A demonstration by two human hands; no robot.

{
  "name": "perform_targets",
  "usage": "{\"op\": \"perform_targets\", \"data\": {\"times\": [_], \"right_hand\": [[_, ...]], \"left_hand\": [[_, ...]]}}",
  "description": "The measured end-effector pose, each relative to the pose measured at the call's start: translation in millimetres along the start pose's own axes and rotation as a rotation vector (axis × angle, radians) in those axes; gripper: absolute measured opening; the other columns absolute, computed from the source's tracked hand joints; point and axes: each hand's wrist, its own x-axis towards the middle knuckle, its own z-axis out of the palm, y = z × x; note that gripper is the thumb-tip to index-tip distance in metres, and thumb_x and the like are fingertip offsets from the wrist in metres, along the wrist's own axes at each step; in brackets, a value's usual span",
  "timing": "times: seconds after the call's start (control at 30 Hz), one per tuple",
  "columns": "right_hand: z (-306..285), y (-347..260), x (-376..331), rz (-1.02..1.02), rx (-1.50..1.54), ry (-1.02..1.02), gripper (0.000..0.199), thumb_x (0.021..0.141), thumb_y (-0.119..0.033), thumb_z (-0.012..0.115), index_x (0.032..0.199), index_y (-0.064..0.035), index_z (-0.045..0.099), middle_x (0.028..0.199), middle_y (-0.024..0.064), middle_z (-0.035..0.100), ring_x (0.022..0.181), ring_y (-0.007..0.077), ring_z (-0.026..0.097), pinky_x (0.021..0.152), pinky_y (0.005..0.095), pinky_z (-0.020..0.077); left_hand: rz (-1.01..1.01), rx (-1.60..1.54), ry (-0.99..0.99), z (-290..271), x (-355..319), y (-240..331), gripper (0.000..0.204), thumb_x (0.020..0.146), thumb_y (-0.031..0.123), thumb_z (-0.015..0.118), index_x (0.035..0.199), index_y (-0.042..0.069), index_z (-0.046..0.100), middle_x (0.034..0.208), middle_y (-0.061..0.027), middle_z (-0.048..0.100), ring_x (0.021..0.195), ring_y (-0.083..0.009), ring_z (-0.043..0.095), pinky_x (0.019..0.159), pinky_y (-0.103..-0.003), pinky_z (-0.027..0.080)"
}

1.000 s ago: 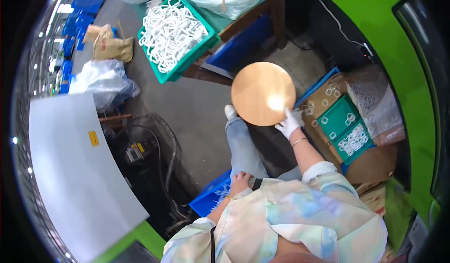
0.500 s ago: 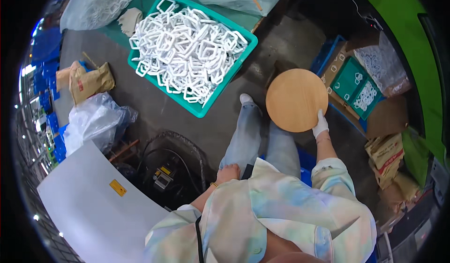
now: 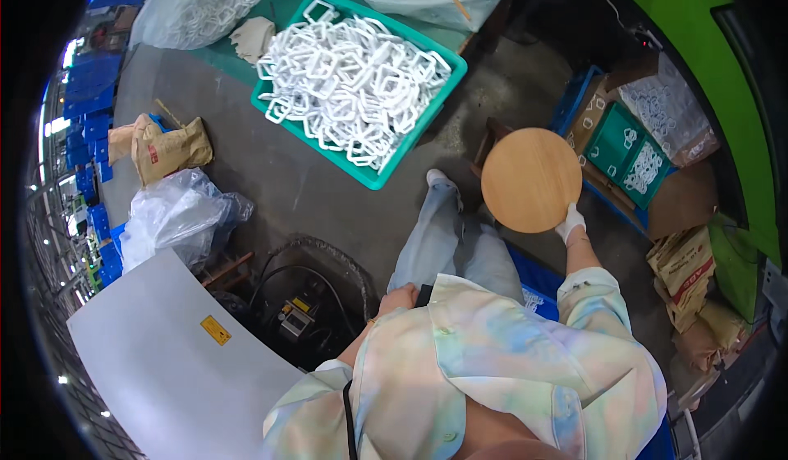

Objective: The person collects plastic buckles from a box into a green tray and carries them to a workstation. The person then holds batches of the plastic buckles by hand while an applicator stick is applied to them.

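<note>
My right hand [image 3: 571, 224], in a white glove, grips the near right rim of a round wooden stool [image 3: 532, 180]. The stool stands just ahead of my knees, and a dark leg shows at its far left side. My left hand [image 3: 400, 297] is bare and rests at my left thigh with its fingers curled. A small black thing [image 3: 424, 296] shows beside it, partly covered by my jacket; I cannot make out whether the hand holds it.
Ahead stands a green tub [image 3: 376, 178] heaped with white plastic links. A blue crate [image 3: 574, 99] with a green tray [image 3: 609, 136] lies to the right. A grey panel [image 3: 164, 353], a cable [image 3: 336, 251] and plastic sheeting [image 3: 172, 218] are on the left. Paper sacks [image 3: 683, 275] lean at the right.
The view has shifted a little. The stool, with my right hand on its rim, sits slightly farther right. A blue bin with white pieces shows more beside my right leg.
</note>
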Motion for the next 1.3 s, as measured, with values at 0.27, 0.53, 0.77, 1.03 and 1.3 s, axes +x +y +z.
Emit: {"op": "perform_targets", "data": {"times": [0.27,0.53,0.77,1.03,1.3], "right_hand": [[48.1,54.2,-138.6,0.343,-0.707,-0.523,0.074,0.092,-0.061,0.049,0.142,-0.006,0.042,0.138,0.0182,0.052,0.13,0.0323,0.046,0.106,0.0537,0.0347],[185.8,1.3,-145.9,-0.209,-0.947,-0.671,0.048,0.095,-0.044,0.055,0.122,-0.0047,0.062,0.11,0.0165,0.068,0.092,0.0264,0.067,0.084,0.0339,0.0529],[251.5,-115.3,-173.7,-0.683,-1.603,-0.382,0.05,0.087,-0.031,0.065,0.121,0.0054,0.06,0.114,0.0213,0.067,0.106,0.0279,0.064,0.087,0.0341,0.0508],[296.4,-236.0,-194.6,-1.006,-1.687,-0.281,0.022,0.083,-0.022,0.065,0.096,-0.0047,0.069,0.099,0.0215,0.069,0.098,0.0335,0.066,0.086,0.039,0.0505],[318.5,-285.7,-193.5,-1.1,-1.356,-0.349,0.022,0.094,-0.023,0.054,0.093,-0.0012,0.056,0.082,0.0198,0.061,0.079,0.0328,0.06,0.075,0.0419,0.0472]], "left_hand": [[0.04,-0.276,0.047,-27.7,68.4,-84.6,0.026,0.09,0.029,0.054,0.104,0.009,0.06,0.1,-0.0204,0.066,0.096,-0.0378,0.063,0.084,-0.044,0.048],[-0.056,-0.594,0.074,-64.5,92.5,-90.6,0.026,0.085,0.029,0.059,0.103,0.009,0.061,0.1,-0.0181,0.066,0.097,-0.0321,0.063,0.085,-0.041,0.046],[0.706,-0.786,0.743,-64.7,116.8,-64.5,0.028,0.084,0.033,0.062,0.1,0.01,0.062,0.102,-0.0131,0.066,0.098,-0.0252,0.061,0.086,-0.039,0.045],[0.103,-1.442,0.764,-212.8,59.5,55.6,0.029,0.086,0.034,0.06,0.102,0.01,0.062,0.103,-0.0133,0.066,0.1,-0.0248,0.061,0.086,-0.04,0.046],[-0.635,-1.918,0.549,-326.6,-10.5,133.4,0.031,0.088,0.035,0.058,0.104,0.01,0.063,0.105,-0.0136,0.066,0.101,-0.0243,0.062,0.087,-0.04,0.046]]}}
